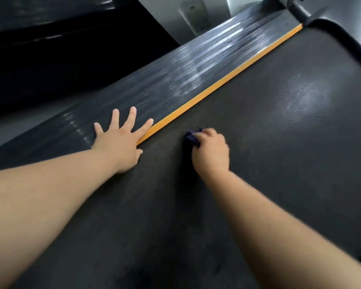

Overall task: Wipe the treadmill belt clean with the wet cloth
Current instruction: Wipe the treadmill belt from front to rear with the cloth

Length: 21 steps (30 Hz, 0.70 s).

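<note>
From the head camera, the left hand (121, 142) lies flat with its fingers spread wide. The fingertips are on the ribbed side rail (175, 84), and the palm crosses the orange strip (217, 83) so that the thumb and heel of the hand sit on the belt (279, 142). It looks like a brace for the lean forward. The right hand (212, 152) is curled into a fist round a small dark blue cloth (193, 138). The cloth is bunched up, and only a corner shows past the knuckles, pressed onto the belt just beside the orange strip and near the left hand. The step in hand seems to be scrubbing the belt in strokes near its left edge. The bunched cloth probably covers only a narrow track, so opening it out flatter under the palm would likely clean a wider band on each pass. Long overlapping strokes along the belt, with steady downward pressure, should lift dirt out of the fine texture better than short dabs. A pale, hazy patch (306, 99) shows farther up the belt toward the right, and the near end looks mottled, so both areas probably need attention. Weight on the left hand is best kept on the fixed rail, because the belt might slide under a push. How wet the cloth is cannot be told from this view.
</note>
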Each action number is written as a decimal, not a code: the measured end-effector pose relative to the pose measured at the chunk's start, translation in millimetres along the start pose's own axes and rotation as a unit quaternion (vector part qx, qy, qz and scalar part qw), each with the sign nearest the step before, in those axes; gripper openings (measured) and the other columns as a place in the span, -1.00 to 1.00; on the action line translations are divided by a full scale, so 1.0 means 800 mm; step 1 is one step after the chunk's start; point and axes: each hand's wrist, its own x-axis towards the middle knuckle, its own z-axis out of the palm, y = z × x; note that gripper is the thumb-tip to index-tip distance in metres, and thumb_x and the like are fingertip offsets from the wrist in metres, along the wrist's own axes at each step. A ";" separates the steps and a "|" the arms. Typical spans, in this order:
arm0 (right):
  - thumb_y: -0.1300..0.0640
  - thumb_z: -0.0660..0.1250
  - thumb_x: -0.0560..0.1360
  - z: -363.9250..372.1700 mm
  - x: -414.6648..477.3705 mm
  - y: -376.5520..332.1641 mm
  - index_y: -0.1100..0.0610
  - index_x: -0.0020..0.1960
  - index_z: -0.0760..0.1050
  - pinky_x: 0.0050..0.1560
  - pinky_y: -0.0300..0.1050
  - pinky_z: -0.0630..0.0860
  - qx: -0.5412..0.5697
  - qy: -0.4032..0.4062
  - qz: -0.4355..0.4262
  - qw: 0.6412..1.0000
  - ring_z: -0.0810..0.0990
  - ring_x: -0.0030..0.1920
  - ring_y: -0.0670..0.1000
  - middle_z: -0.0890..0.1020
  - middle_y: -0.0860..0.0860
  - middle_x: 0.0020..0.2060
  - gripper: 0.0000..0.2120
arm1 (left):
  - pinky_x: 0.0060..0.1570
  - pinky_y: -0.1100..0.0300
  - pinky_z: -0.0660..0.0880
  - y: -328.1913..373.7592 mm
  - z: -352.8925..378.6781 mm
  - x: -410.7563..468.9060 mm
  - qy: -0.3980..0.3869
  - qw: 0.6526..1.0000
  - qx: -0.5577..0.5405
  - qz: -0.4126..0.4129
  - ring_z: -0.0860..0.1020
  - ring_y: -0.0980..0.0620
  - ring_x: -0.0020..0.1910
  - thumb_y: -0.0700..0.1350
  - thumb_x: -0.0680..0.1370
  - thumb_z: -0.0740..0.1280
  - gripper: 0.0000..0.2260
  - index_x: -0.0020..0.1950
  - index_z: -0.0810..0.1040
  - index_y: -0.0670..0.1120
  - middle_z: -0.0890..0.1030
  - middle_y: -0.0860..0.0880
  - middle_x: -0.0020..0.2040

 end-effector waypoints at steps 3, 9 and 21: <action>0.12 0.33 0.43 0.023 -0.064 -0.045 0.04 0.16 0.60 -0.02 0.05 0.47 0.045 -0.046 -0.140 0.988 0.48 0.03 0.16 0.55 0.01 0.13 -0.70 | 0.35 -0.36 0.13 -0.004 -0.003 0.000 0.003 1.000 -0.006 0.005 -0.22 -0.25 0.50 0.10 0.64 0.00 -0.43 0.48 -0.34 0.24 -0.32 0.00 0.53; 0.08 0.29 0.47 0.005 -0.003 0.000 -0.02 0.38 0.40 0.03 0.00 0.38 -0.023 -0.010 -0.166 0.986 0.44 0.15 0.13 0.51 -0.03 0.27 -0.53 | 0.36 -0.21 0.26 -0.025 -0.020 0.004 -0.046 0.998 -0.016 0.029 -0.21 -0.16 0.52 0.02 0.66 0.00 -0.48 0.49 -0.25 0.30 -0.30 0.09 0.54; 0.14 0.30 0.46 0.012 -0.005 -0.022 0.05 0.48 0.25 0.26 0.07 0.36 0.084 -0.054 -0.202 0.974 0.34 0.31 0.12 0.37 -0.01 0.41 -0.39 | 0.14 0.00 0.50 -0.017 -0.030 0.002 -0.055 0.998 0.013 0.022 -0.16 -0.19 0.53 -0.03 0.65 0.10 -0.37 0.46 -0.31 0.32 -0.32 0.07 0.53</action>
